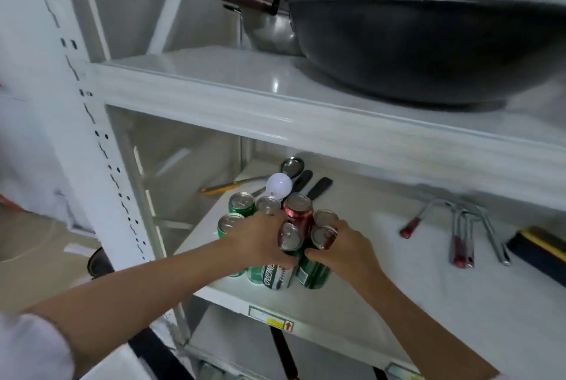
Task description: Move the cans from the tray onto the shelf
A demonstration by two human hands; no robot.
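Note:
Several drink cans stand packed together on the left part of the white middle shelf (pixel 352 297). Two green cans (pixel 242 203) are at the back left, a red can (pixel 298 211) behind the middle, and green cans (pixel 275 277) at the front edge. My left hand (pixel 260 241) is wrapped around a can in the front row, its silver top (pixel 289 237) showing by my fingers. My right hand (pixel 343 252) grips a green can (pixel 314 272) at the right of the group, its top tilted toward me. No tray is in view.
A white light bulb (pixel 278 185), a spoon (pixel 292 166) and dark-handled utensils lie behind the cans. Red-handled metal tools (pixel 459 232) and a black-and-yellow object (pixel 539 249) lie to the right. A large wok (pixel 428 39) and a pot sit on the shelf above.

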